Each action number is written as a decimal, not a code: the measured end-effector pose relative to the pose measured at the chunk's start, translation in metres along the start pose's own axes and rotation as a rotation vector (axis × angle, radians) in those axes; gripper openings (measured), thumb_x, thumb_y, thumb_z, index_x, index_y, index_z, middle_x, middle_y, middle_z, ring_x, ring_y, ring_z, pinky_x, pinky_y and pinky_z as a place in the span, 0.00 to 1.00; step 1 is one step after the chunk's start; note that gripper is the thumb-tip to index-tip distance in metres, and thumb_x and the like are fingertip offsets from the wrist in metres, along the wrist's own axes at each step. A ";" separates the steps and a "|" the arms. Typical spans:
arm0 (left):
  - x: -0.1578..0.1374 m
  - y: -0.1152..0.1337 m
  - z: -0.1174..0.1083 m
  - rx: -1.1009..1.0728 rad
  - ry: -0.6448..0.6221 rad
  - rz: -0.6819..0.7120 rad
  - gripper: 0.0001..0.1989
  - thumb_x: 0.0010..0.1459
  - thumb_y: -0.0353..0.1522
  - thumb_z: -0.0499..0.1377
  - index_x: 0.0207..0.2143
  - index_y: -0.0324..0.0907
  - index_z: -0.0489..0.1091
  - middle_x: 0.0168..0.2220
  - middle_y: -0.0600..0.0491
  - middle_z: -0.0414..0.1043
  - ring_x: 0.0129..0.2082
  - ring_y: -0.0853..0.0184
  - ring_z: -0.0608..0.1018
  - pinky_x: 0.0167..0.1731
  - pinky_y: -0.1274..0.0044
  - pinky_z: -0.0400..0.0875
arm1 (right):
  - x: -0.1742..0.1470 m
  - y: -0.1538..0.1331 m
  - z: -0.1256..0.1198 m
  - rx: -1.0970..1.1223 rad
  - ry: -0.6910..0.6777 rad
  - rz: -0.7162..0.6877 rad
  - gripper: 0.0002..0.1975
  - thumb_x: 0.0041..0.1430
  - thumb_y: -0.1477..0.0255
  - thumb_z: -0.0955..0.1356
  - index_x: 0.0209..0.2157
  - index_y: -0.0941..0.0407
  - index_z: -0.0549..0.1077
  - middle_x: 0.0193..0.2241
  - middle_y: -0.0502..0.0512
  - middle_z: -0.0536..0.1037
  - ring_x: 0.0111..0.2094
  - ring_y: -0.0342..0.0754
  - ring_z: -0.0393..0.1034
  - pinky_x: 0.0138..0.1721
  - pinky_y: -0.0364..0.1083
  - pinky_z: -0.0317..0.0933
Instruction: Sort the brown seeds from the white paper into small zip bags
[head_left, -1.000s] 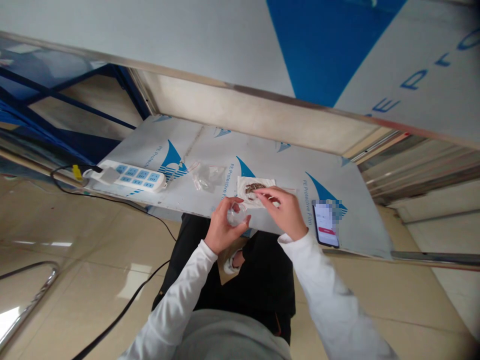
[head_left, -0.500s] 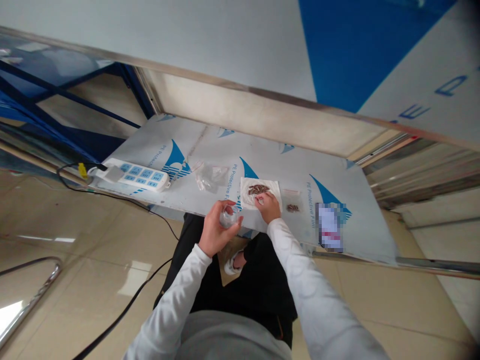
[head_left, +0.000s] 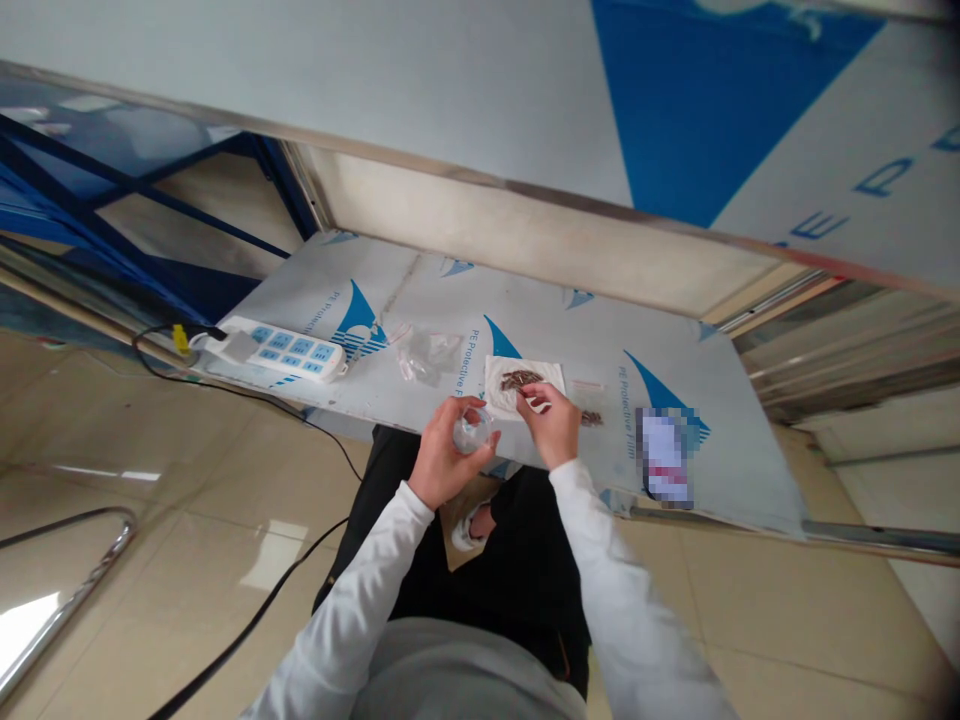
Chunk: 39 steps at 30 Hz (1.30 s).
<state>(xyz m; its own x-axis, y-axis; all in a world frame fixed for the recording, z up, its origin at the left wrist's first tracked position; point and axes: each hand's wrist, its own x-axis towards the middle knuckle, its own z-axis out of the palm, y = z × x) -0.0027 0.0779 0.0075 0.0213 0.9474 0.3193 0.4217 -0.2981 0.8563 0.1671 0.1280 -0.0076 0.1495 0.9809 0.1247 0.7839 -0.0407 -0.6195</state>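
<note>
My left hand (head_left: 444, 455) is wrapped round a small clear plastic cup (head_left: 471, 430) at the near edge of the shelf. To its right, my right hand (head_left: 552, 425) is over the near right part of a white square dish (head_left: 493, 400), thumb and fingertips pinched together. Whatever those fingertips hold, if anything, is too small to make out. A heap of small brown metal pieces (head_left: 517, 381), perhaps screws, lies in the dish. Beside it is a clear bag (head_left: 589, 387) with more of these pieces, partly hidden by my right hand.
On the film-covered shelf (head_left: 405, 290), crumpled clear bags (head_left: 426, 355) lie left of the dish. A white power strip (head_left: 289, 350) with a black cable is further left. A blurred phone-like object (head_left: 666, 458) lies at right. An upper panel (head_left: 375, 90) overhangs the back.
My right hand has drawn back slightly from the heap, toward the dish's near right corner, and now partly covers the small bag. The left hand still holds the cup. The view has shifted slightly.
</note>
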 end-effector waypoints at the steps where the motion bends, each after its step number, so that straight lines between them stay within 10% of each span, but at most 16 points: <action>1: 0.000 0.001 0.001 -0.005 -0.006 0.006 0.17 0.50 0.33 0.62 0.44 0.42 0.65 0.33 0.53 0.68 0.35 0.66 0.74 0.40 0.73 0.67 | -0.011 -0.012 -0.014 0.108 0.022 -0.086 0.09 0.55 0.68 0.67 0.37 0.55 0.73 0.34 0.52 0.79 0.32 0.45 0.71 0.35 0.43 0.64; 11: -0.008 0.014 0.016 -0.117 -0.047 0.091 0.17 0.50 0.29 0.60 0.43 0.42 0.64 0.39 0.49 0.71 0.41 0.61 0.74 0.42 0.70 0.68 | -0.044 -0.065 -0.076 -0.003 -0.375 -0.585 0.09 0.60 0.70 0.67 0.40 0.54 0.76 0.36 0.56 0.79 0.42 0.51 0.70 0.44 0.50 0.65; 17: -0.007 0.018 -0.002 -0.278 -0.184 0.034 0.33 0.43 0.34 0.68 0.52 0.42 0.62 0.46 0.46 0.71 0.43 0.61 0.74 0.44 0.69 0.68 | -0.033 -0.055 -0.092 0.165 -0.401 -0.536 0.06 0.59 0.72 0.68 0.36 0.55 0.77 0.34 0.53 0.80 0.34 0.45 0.73 0.39 0.45 0.65; 21: -0.004 0.018 -0.010 -0.615 -0.194 -0.242 0.14 0.55 0.39 0.61 0.40 0.39 0.70 0.35 0.48 0.76 0.31 0.68 0.76 0.35 0.75 0.71 | -0.025 -0.050 -0.101 0.289 -0.454 -0.490 0.08 0.59 0.68 0.67 0.36 0.54 0.78 0.34 0.52 0.80 0.33 0.45 0.73 0.34 0.43 0.65; 24: -0.003 0.019 -0.010 -0.695 -0.116 -0.388 0.13 0.53 0.40 0.62 0.32 0.37 0.72 0.29 0.50 0.77 0.24 0.71 0.75 0.28 0.78 0.70 | -0.011 -0.031 -0.087 0.375 -0.470 -0.431 0.11 0.60 0.65 0.66 0.40 0.54 0.77 0.38 0.54 0.80 0.39 0.46 0.73 0.39 0.44 0.66; 29: -0.003 0.017 -0.008 -0.724 0.010 -0.485 0.15 0.49 0.40 0.65 0.31 0.36 0.73 0.27 0.50 0.78 0.21 0.71 0.76 0.24 0.79 0.71 | 0.033 0.039 -0.025 0.045 -0.051 -0.089 0.16 0.56 0.67 0.66 0.43 0.61 0.75 0.42 0.64 0.77 0.37 0.49 0.72 0.41 0.49 0.65; 39: 0.000 0.008 -0.018 -0.710 0.092 -0.537 0.16 0.50 0.41 0.64 0.33 0.36 0.71 0.29 0.50 0.78 0.22 0.70 0.77 0.24 0.79 0.71 | 0.049 0.077 0.027 -0.121 -0.018 -0.003 0.08 0.53 0.78 0.66 0.33 0.61 0.77 0.37 0.65 0.77 0.43 0.54 0.68 0.48 0.52 0.59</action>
<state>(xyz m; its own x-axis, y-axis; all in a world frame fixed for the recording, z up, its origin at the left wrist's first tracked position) -0.0152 0.0732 0.0215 -0.1029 0.9760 -0.1920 -0.3071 0.1524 0.9394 0.2187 0.1777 -0.0703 0.1366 0.9843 0.1119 0.8517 -0.0590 -0.5207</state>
